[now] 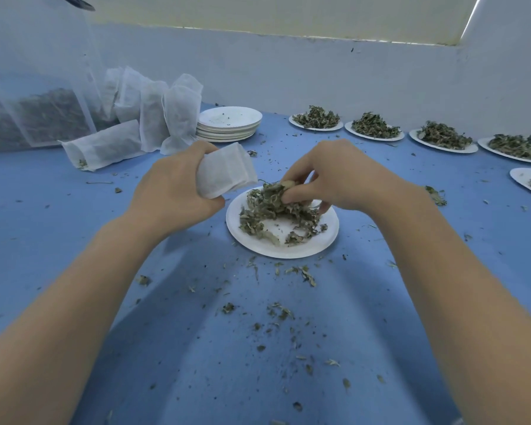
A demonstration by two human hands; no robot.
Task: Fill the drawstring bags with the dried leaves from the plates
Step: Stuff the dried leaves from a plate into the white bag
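The left hand (178, 191) grips a small white drawstring bag of soft, fibrous non-woven fabric (226, 171), its fingers curled round the crumpled lower end so the flat rectangular pouch juts toward one o'clock; the right hand (328, 176) has its fingertips bunched, pinching a tuft of crinkled grey-green dried leaves (273, 207) from the heap on a round white paper plate (319, 243) at the centre of the matte blue desk (74, 210); the bag hangs just beside the plate's ten o'clock rim, near the right hand but apart from it.

At ten o'clock stands a cluster of upright filled white fabric bags (166, 115), puffy and creased, with one more bag lying on its side (105, 148), leaf bits at its mouth; behind them, at far left, a large translucent plastic sack holding dark dried leaves (43, 118); at eleven o'clock, a stack of bare white paper plates (229, 124) speckled with crumbs.

From one to three o'clock runs a row of white plates heaped with leaves (376, 127); brittle leaf fragments and dust (279, 311) scatter over the desk toward six o'clock; a pale painted wall (319, 72) backs the desk.
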